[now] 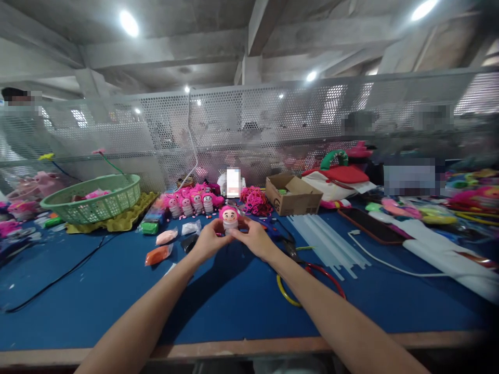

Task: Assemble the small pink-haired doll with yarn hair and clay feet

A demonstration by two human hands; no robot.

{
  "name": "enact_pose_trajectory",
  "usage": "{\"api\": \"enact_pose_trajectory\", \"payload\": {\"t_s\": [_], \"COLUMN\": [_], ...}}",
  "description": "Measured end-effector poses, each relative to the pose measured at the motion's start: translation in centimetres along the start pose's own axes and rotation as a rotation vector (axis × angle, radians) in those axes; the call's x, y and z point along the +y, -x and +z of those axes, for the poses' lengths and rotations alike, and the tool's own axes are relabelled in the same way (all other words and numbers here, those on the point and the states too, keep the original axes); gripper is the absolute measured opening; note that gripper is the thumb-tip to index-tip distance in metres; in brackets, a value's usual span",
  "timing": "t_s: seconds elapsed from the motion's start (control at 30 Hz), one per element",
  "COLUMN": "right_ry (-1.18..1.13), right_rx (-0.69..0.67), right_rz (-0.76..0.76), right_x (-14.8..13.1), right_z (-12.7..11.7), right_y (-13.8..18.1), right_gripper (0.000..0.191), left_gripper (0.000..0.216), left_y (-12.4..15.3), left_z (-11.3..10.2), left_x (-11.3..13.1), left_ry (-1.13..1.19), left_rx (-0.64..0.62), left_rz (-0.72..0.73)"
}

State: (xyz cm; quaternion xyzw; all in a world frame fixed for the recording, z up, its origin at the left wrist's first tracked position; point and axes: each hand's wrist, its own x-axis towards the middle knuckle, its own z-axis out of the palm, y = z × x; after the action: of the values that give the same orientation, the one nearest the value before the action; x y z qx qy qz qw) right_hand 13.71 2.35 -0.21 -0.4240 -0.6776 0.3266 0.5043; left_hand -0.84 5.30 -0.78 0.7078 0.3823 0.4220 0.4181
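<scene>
Between my two hands, above the blue table [117, 291], is a small doll [230, 218] with a pink hood, a painted face and a whitish body. My left hand [212, 239] grips its left side, thumb at the base. From the other side my right hand [255, 238] closes on it too, with its thumb near the lower front. Behind and to the left stands a row of similar pink dolls [187, 205]. Small wrapped packets, one orange [158, 255] and one pale pink [167, 237], lie left of my left hand.
A green basket [93, 210] rests on a yellow tray at left. Behind my right hand are tangled pink cords [255, 201] and a cardboard box [294, 202]. Translucent strips [327, 244], cutters with red and yellow handles [288, 292] and a phone [370, 226] lie to the right.
</scene>
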Motion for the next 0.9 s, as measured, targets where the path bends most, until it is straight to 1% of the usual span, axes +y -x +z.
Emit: {"api": "enact_pose_trajectory", "payload": {"t_s": [0.07, 0.2, 0.27, 0.33, 0.4, 0.43, 0.5, 0.57, 0.67, 0.77, 0.9], "right_ry": [0.018, -0.026, -0.070, -0.094, -0.030, 0.044, 0.243, 0.431, 0.587, 0.637, 0.740], "right_rx": [-0.045, -0.250, -0.353, -0.411, -0.419, -0.413, -0.396, -0.372, -0.353, -0.364, -0.335], "right_rz": [0.039, 0.085, 0.143, 0.253, 0.342, 0.355, 0.312, 0.245, 0.219, 0.231, 0.226], "right_x": [-0.6, -2.1, -2.5, -2.5, -2.1, -1.8, -1.1, -0.5, -0.4, -0.9, -1.6], "right_z": [-0.1, -0.2, -0.3, -0.4, -0.6, -0.8, -1.2, -1.6, -2.1, -2.9, -4.9], "right_y": [0.5, 2.6, 3.8, 4.7, 5.1, 5.2, 5.3, 5.2, 5.3, 5.2, 4.4], "right_gripper": [0.038, 0.034, 0.034, 0.035, 0.036, 0.036, 0.034, 0.030, 0.029, 0.032, 0.027], "left_gripper": [0.044, 0.052, 0.052, 0.052, 0.053, 0.054, 0.050, 0.045, 0.042, 0.042, 0.038], "left_y": [0.3, 2.5, 3.9, 4.9, 5.3, 5.3, 5.0, 4.5, 3.7, 3.2, 3.1], "left_z": [-1.1, -2.8, -2.9, -2.3, -1.5, -1.0, -0.2, 0.3, 0.8, 0.8, 0.4], "left_x": [1.4, 4.2, 4.7, 4.1, 2.7, 1.8, 0.3, -0.6, -0.7, -0.5, -0.9], "left_ry": [-0.024, 0.084, 0.110, 0.109, 0.092, 0.061, -0.029, -0.108, -0.202, -0.313, -0.522], "left_rx": [-0.089, -0.237, -0.262, -0.269, -0.275, -0.262, -0.215, -0.169, -0.139, -0.128, -0.084], "left_rz": [-0.046, -0.149, -0.211, -0.270, -0.286, -0.276, -0.231, -0.209, -0.200, -0.176, -0.162]}}
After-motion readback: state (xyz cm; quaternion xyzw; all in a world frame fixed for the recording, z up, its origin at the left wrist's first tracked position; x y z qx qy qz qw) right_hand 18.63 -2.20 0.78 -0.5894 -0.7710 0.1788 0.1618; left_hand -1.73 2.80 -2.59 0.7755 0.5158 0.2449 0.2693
